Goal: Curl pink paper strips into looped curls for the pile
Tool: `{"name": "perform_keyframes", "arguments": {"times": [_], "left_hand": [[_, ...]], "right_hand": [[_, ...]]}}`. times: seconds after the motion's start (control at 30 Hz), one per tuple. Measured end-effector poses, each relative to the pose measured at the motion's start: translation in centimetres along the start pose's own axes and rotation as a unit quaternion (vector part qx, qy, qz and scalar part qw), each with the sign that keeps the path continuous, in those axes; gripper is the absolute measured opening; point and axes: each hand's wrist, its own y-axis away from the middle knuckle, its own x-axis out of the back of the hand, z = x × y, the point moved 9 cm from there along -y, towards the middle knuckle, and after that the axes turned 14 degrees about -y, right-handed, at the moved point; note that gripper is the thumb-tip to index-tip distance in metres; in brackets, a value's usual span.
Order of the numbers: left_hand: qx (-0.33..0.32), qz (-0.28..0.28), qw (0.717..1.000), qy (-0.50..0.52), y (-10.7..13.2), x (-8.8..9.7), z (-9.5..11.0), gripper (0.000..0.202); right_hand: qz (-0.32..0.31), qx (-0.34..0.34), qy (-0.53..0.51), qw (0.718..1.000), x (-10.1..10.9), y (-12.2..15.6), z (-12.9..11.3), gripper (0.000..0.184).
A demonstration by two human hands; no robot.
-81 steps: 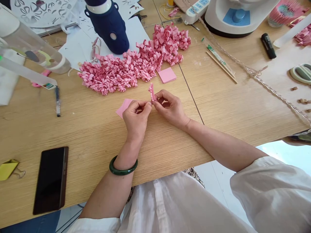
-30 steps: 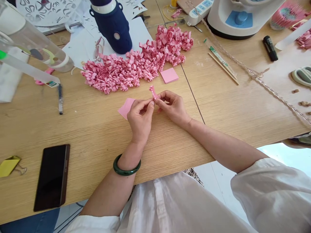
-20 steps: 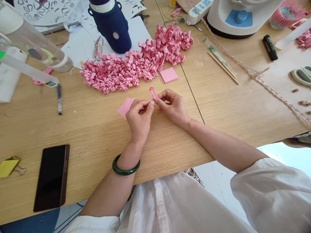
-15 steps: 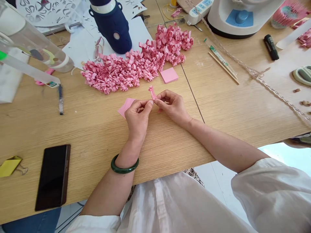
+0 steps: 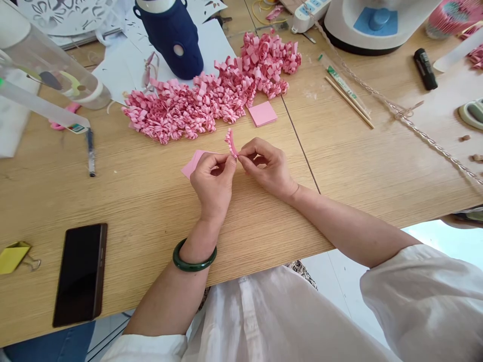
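In from the table's (image 5: 158, 201) near edge, about mid-length: left hand (image 5: 212, 183) pinches the lower end of a fringed pink strip (image 5: 232, 145); right hand (image 5: 272, 171) has thumb and forefinger closed on what looks like the same end. Change over the last half second: strip now curves up and left, clear of the right forefinger, and the pink bit showing under the right hand is out of sight. I read that as a re-grip on the same piece. Paper curls (image 5: 192, 110) are heaped toward the far edge, outside any container. Containers: clear bottle (image 5: 39, 50) at the far left corner, blue bottle (image 5: 169, 40) on the far side (contents: can't tell, either one).
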Motion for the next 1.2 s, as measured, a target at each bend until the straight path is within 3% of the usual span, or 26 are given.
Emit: {"name": "perform_keyframes", "arguments": {"times": [0.17, 0.37, 0.47, 0.57, 0.67, 0.8, 0.93, 1.2], "left_hand": [[-0.060, 0.016, 0.997, -0.052, 0.4, 0.4, 1.9, 0.014], [-0.055, -0.002, 0.998, -0.029, 0.8, -0.1, 1.9, 0.012], [-0.046, 0.000, 0.999, -0.018, 0.7, 0.0, 1.7, 0.013], [-0.025, -0.012, 1.000, 0.008, 0.6, -0.3, 1.1, 0.011], [0.000, -0.028, 0.999, 0.037, 0.4, -0.8, 0.1, 0.005], [0.014, -0.029, 0.999, 0.039, 0.3, -1.1, -1.0, 0.007], [0.021, -0.037, 0.998, 0.051, 0.4, -1.2, -1.1, 0.008], [-0.006, -0.020, 0.999, 0.041, 0.2, -0.5, -0.1, 0.005]], "right_hand": [[-0.022, 0.073, 0.088, 0.993, -0.4, 0.4, -1.1, 0.016], [-0.015, 0.066, 0.101, 0.993, -0.2, 0.3, -0.9, 0.011], [-0.003, 0.039, 0.067, 0.997, 0.0, 0.0, -0.5, 0.009], [0.021, -0.039, -0.021, 0.999, 0.4, -0.2, 0.8, 0.010], [0.028, -0.129, -0.128, 0.983, 0.1, -0.1, 2.5, 0.025], [0.023, -0.197, -0.213, 0.957, -0.4, 0.0, 3.6, 0.040], [0.030, -0.222, -0.250, 0.942, -0.4, 0.0, 4.1, 0.044], [0.029, -0.226, -0.246, 0.942, -0.5, 0.2, 4.2, 0.051]]}}
